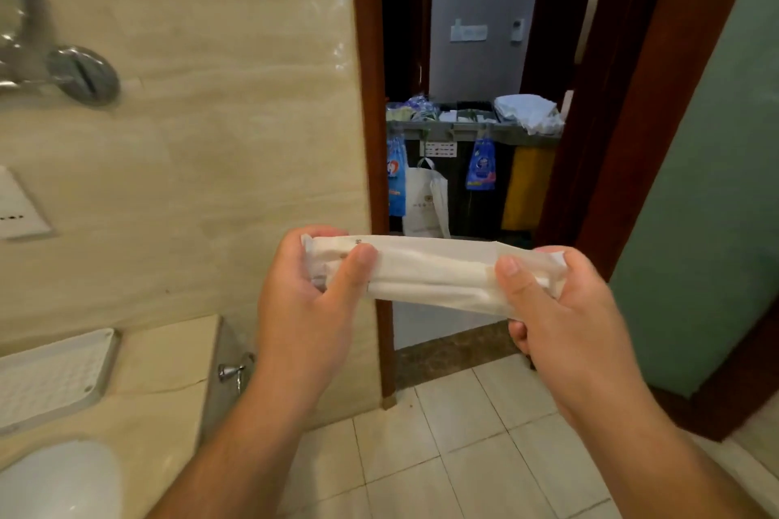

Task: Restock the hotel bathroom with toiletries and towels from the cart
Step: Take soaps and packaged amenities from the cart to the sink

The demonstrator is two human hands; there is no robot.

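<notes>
white slim sachets [434, 272], bundled, horizontal

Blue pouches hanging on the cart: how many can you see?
2. One blue pouch hangs at the left end of the cart, partly cut off by the door frame; the other hangs nearer the middle, right of the white bag. More may be hidden behind the frame.

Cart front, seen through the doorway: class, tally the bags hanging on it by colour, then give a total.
Blue pouches: 2
White bag: 1
Yellow sack: 1
Total: 4
</notes>
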